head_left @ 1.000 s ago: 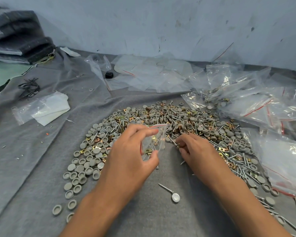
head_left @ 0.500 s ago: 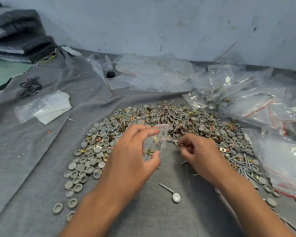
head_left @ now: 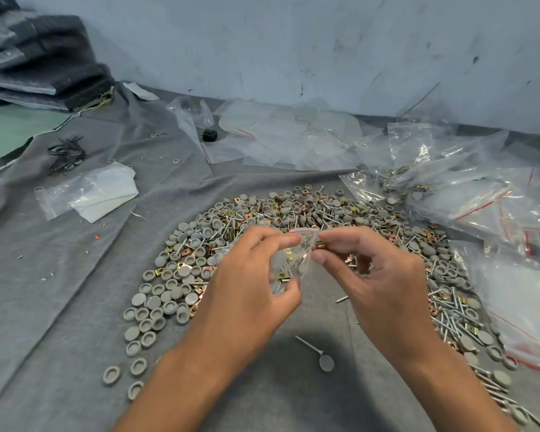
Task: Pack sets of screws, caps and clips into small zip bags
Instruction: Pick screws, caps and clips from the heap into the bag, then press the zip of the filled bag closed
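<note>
right hand (head_left: 384, 285) fingers (head_left: 331, 244) pinch a brass clip (head_left: 320, 244) at the mouth of the small zip bag (head_left: 289, 260), which the left hand (head_left: 250, 288) grips between thumb and forefinger, raised above the heap of caps, screws and clips (head_left: 293, 213) on the table (head_left: 75, 291). likely best: keep the mouth spread, push the clip well past the red zip line before letting go, then count the set.
</note>
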Demonstrator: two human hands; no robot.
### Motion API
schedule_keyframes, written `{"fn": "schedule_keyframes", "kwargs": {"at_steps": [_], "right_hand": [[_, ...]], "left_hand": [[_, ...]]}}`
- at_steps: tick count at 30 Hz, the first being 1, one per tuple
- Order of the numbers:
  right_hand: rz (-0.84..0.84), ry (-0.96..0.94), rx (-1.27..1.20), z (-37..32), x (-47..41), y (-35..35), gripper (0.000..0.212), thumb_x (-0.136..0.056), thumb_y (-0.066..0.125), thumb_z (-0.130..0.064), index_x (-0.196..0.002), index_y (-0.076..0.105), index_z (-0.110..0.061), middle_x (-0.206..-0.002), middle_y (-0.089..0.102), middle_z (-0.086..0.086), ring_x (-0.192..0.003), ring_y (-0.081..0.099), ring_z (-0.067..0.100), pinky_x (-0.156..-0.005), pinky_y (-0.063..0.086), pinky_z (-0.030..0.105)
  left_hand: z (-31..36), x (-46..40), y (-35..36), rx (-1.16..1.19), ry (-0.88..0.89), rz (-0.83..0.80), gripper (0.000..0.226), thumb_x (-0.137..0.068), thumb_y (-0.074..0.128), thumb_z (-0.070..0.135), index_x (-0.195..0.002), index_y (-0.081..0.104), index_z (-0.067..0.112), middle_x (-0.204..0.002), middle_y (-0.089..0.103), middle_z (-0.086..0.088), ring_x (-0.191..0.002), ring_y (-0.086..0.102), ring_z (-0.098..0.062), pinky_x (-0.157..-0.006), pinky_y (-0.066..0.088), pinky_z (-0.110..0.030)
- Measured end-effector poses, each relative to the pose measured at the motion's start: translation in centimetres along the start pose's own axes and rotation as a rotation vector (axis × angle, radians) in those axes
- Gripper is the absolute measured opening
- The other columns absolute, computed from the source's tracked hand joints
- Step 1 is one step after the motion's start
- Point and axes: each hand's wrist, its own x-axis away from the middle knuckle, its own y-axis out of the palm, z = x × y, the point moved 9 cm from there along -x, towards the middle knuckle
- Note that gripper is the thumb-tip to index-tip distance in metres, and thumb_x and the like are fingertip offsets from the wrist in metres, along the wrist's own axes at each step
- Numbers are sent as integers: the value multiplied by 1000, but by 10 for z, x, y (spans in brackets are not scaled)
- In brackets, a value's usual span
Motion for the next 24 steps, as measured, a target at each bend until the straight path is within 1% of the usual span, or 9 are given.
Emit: {"fn": "schedule_keyframes", "kwargs": {"at_steps": [3, 6, 7, 10, 13, 16, 19, 21, 24], "right_hand": [[68, -78, 68, -9, 3, -5, 21, -85, 80, -23, -105, 72, -20, -96, 71, -13, -85, 66, -1, -75, 44, 5], [-33, -181, 168, -18, 5, 11, 25, -90, 74, -31, -114, 71, -24, -103, 60, -27, -91, 59, -1, -83, 42, 9], [-64, -186, 181, -16, 5, 15, 25, -92, 71, -31, -116, 70, -26, -105, 60, -27, -94, 58, 0, -85, 42, 11], [-45, -178, 279, -6, 6, 9, 19, -95, 67, -15, -110, 73, -23, -114, 64, -9, -104, 57, 13, -91, 40, 16], [-99, -172, 447, 7, 7, 5, 29, -93, 67, -8, -113, 74, -27, -128, 57, -1, -107, 50, 19, -88, 38, 17], [-133, -250, 513, 5, 8, 4, 20, -94, 69, -17, -112, 73, -26, -130, 58, 0, -110, 50, 20, -92, 38, 19], [-101, -308, 440, -3, 7, 0, 9, -99, 66, -22, -103, 74, -19, -124, 63, -2, -111, 54, 19, -97, 40, 21], [-64, -296, 353, -6, 5, -5, 12, -99, 64, -22, -100, 74, -14, -121, 65, -2, -110, 58, 20, -97, 45, 30], [54, -294, 269, -13, 6, -16, 16, -100, 62, -21, -97, 73, -10, -110, 65, 2, -103, 61, 22, -91, 48, 38]], "left_hand": [[-1, -1, 0, 4, 2, 6, 49, -78, 81, 18, -125, 68, 25, -114, 56, 20, -81, 52, 10, -81, 38, -6], [0, 0, 0, 15, 4, 5, 46, -81, 78, 21, -126, 68, 26, -113, 54, 22, -83, 52, 10, -81, 38, -6], [1, 0, -1, 22, 8, 10, 44, -82, 76, 24, -126, 68, 26, -113, 55, 22, -84, 53, 9, -81, 37, -5], [5, 1, -4, 47, 33, 24, 47, -80, 73, 41, -124, 68, 27, -114, 56, 22, -84, 54, 8, -81, 38, -5], [9, 2, -3, -10, 78, -33, 60, -74, 72, 56, -128, 65, 32, -120, 53, 22, -93, 55, 7, -86, 44, -13], [17, 3, 1, -94, 168, -67, 57, -76, 78, 35, -131, 64, 30, -125, 53, 20, -112, 57, 1, -94, 49, -27], [24, 4, -4, -95, 257, 14, 44, -80, 77, 16, -123, 70, 24, -120, 61, 13, -106, 61, -4, -88, 54, -32], [27, 4, -13, -64, 292, 112, 33, -82, 73, 15, -115, 74, 21, -116, 65, 12, -101, 60, -2, -87, 54, -33], [30, 7, -27, -8, 337, 241, 18, -86, 72, 16, -103, 77, 18, -108, 71, 12, -99, 63, -1, -83, 54, -36]]}}
